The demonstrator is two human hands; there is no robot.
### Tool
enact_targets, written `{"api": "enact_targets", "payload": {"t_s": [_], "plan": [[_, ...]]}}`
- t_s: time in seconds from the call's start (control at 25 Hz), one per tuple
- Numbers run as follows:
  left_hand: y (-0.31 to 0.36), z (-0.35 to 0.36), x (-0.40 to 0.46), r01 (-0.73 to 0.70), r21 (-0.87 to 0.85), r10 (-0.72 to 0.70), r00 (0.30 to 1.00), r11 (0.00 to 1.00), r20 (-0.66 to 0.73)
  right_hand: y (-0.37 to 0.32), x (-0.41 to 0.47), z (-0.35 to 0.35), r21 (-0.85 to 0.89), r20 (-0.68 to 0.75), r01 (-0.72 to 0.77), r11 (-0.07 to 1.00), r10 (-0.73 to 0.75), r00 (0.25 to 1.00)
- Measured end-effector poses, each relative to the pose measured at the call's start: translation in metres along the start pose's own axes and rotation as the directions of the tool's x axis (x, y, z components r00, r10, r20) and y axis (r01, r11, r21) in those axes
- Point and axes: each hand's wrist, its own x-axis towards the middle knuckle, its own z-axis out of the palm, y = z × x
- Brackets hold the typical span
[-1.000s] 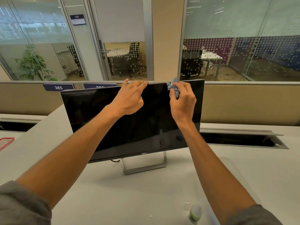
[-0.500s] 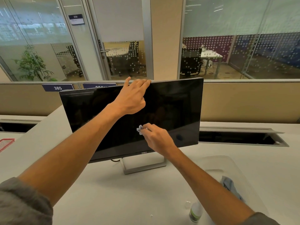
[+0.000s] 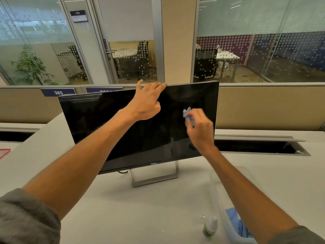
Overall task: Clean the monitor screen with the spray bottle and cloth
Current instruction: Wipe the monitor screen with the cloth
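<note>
A black monitor point(image 3: 98, 124) on a silver stand sits in the middle of the white desk, its screen dark. My left hand point(image 3: 147, 103) grips the monitor's top edge near the centre, fingers hooked over the rim. My right hand point(image 3: 200, 127) is closed on a small blue cloth point(image 3: 187, 114) and presses it against the right part of the screen. A small spray bottle point(image 3: 210, 227) with a white cap stands upright on the desk near the front edge, beside my right forearm, untouched.
A clear plastic bin point(image 3: 226, 221) at the front right holds another blue cloth point(image 3: 233, 215). An open cable trough point(image 3: 260, 147) runs along the desk behind the monitor on the right. A beige partition and glass walls stand behind. A red mesh object point(image 3: 4, 152) lies at the far left.
My right hand swept the cloth from the top edge down to the lower middle of the screen, then up and right to the right side. My left hand stayed on the top edge.
</note>
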Motion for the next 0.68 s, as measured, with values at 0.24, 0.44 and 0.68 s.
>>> {"api": "enact_targets", "payload": {"t_s": [0.24,0.44,0.68], "plan": [[0.002,0.003,-0.001,-0.003,0.044,0.004,1.000,0.999,-0.015,-0.013,-0.076,0.037,0.007,0.444,0.299,0.954,-0.271,0.854],[0.003,0.006,-0.005,-0.017,0.043,0.019,0.998,0.999,-0.060,0.001,0.003,-0.015,-0.134,0.040,0.091,0.987,-0.086,0.995],[0.001,0.008,-0.006,-0.016,-0.006,0.015,0.996,1.000,-0.089,0.037,0.072,-0.059,-0.148,-0.127,-0.106,0.983,0.088,0.988]]}}
